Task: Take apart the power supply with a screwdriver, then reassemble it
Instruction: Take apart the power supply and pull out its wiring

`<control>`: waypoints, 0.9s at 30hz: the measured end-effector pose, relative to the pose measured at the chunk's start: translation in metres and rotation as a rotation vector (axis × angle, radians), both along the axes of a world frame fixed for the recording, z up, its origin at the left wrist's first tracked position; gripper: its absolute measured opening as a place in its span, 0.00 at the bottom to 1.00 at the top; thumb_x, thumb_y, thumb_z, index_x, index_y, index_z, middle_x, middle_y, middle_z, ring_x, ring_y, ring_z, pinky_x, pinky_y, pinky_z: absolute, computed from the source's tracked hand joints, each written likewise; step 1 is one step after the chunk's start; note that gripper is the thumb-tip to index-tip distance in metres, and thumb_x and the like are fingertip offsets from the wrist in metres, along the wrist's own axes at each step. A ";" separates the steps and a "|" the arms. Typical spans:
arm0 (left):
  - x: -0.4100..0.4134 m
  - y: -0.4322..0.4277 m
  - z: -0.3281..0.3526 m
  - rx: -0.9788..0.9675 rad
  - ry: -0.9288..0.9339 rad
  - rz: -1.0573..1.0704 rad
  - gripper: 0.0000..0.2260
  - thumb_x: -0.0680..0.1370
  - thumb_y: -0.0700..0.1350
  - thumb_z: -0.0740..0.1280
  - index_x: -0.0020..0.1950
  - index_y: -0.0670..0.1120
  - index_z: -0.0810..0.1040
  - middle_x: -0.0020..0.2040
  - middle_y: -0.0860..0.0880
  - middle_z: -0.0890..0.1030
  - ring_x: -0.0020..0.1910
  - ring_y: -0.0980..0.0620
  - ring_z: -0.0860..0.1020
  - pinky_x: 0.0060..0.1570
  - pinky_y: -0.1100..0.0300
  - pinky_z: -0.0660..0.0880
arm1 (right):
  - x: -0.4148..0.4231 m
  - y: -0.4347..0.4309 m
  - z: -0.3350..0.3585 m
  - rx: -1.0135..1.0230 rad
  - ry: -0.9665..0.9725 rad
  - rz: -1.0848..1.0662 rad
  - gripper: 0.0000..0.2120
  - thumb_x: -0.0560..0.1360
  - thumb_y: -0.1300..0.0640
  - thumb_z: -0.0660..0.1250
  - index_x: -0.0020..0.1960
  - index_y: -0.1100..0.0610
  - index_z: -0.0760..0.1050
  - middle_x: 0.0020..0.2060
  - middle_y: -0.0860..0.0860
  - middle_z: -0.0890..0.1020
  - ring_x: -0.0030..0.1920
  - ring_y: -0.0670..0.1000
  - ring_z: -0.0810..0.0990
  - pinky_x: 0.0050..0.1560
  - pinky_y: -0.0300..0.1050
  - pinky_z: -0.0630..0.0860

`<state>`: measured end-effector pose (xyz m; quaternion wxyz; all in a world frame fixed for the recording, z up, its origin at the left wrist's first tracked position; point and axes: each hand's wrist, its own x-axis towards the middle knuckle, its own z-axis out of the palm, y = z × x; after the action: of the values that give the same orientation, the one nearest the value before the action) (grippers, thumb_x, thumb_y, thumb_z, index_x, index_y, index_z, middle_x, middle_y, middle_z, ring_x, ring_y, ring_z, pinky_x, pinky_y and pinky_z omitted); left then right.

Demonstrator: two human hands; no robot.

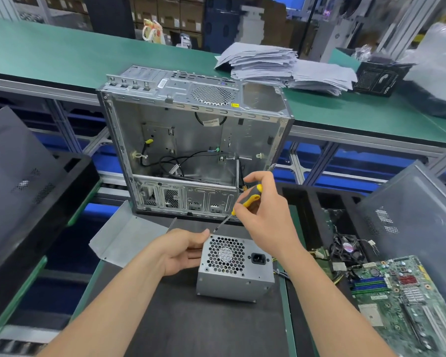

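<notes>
At about 10 o'clock from the power supply point(236, 276), a bent grey metal panel point(124, 240) lies on the dark tabletop point(186, 328). The left hand point(180, 253) grips the unit's upper left edge, with the thumb on top and the fingers curled against the side. The power supply stands low in the middle of the view, with its fan grille and mains socket facing the camera. The open computer case point(191, 140) is behind it at 12 o'clock. The screwdriver point(245, 200) slants down from 1 o'clock to the unit's top left corner, its tip right by the left thumb. Whether the tip sits in a screw head is too small to tell. The right hand point(265, 217) is closed round the yellow-and-black handle. To do this step well, the left hand should brace the box so it cannot swivel. The blade should line up straight with the screw, and pressure should go down the shaft before turning, since a slip would likely land on the thumb. A bare motherboard point(402, 292) lies at 3 o'clock.
</notes>
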<state>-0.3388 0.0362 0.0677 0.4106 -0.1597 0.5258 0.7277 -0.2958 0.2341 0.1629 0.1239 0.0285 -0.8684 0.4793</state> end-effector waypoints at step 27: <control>0.004 -0.015 0.000 0.118 0.180 -0.180 0.14 0.83 0.33 0.62 0.67 0.33 0.79 0.65 0.36 0.82 0.68 0.40 0.79 0.71 0.44 0.73 | -0.006 -0.013 -0.004 0.108 -0.003 0.104 0.25 0.75 0.62 0.71 0.61 0.40 0.64 0.41 0.42 0.80 0.38 0.46 0.80 0.37 0.34 0.75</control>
<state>-0.3344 0.0215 0.0673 0.4341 -0.0215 0.5290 0.7289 -0.3023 0.2216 0.1591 0.0955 0.0796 -0.8905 0.4377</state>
